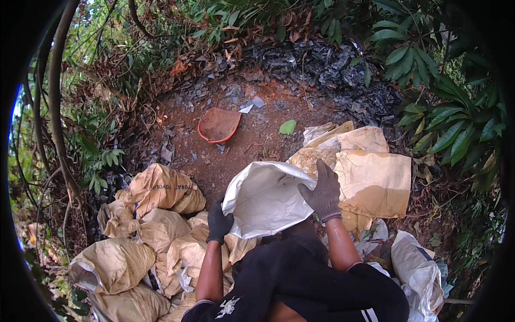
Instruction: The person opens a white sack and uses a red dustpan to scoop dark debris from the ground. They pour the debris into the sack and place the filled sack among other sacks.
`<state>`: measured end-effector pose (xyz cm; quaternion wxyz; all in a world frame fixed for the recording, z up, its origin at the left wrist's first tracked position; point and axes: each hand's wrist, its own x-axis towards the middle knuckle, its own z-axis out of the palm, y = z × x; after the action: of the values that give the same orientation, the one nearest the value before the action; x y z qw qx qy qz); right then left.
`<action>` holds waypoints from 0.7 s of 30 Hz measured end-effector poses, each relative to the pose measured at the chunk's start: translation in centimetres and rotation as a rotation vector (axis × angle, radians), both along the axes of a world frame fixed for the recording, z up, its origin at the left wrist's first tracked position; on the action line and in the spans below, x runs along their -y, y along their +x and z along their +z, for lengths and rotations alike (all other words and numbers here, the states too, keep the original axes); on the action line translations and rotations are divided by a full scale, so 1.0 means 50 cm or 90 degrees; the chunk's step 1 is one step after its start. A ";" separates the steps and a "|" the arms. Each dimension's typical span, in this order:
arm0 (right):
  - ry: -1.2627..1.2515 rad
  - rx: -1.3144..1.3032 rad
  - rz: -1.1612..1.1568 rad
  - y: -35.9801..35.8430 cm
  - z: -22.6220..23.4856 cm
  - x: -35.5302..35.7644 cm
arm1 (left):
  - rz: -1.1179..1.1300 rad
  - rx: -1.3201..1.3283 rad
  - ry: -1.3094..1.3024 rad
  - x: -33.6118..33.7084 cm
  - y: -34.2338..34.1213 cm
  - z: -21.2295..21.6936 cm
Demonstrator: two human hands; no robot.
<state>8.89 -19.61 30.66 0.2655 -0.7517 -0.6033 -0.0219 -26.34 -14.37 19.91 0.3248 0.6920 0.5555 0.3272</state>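
A white sack [268, 199] is spread in front of my body, its wide mouth facing up and showing the pale inside. My left hand [219, 221], in a dark glove, grips its left rim with the thumb toward the inside. At the right rim, my gloved right hand [325, 192] has its fingers stretched out away from me. Its thumb reaches over the sack's edge. Right beside that hand lie flattened tan paper sacks [374, 180], one with a brown stain across it.
Filled tan sacks [115, 263] are heaped at my left. A red-rimmed scoop-shaped pan [219, 124] holding soil lies ahead on reddish earth, near a green leaf [288, 127]. Dark flaky debris [343, 75] covers the far bank. Whitish plastic sacks [416, 268] lie at right; shrubs and stems surround the spot.
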 end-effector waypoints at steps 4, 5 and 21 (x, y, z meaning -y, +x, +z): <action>-0.186 0.050 0.021 0.001 -0.043 -0.017 | -0.032 0.019 0.048 -0.001 -0.033 -0.026; -0.230 0.024 0.035 0.005 -0.077 -0.031 | -0.032 0.022 0.034 -0.004 -0.039 -0.037; -0.160 -0.317 -0.089 -0.064 -0.159 -0.092 | 0.361 0.120 -0.056 0.075 -0.168 -0.122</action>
<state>5.67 -15.01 22.73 0.3080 -0.8008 -0.4640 0.2204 -34.75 -18.10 13.79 0.3005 0.4609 0.7077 0.4432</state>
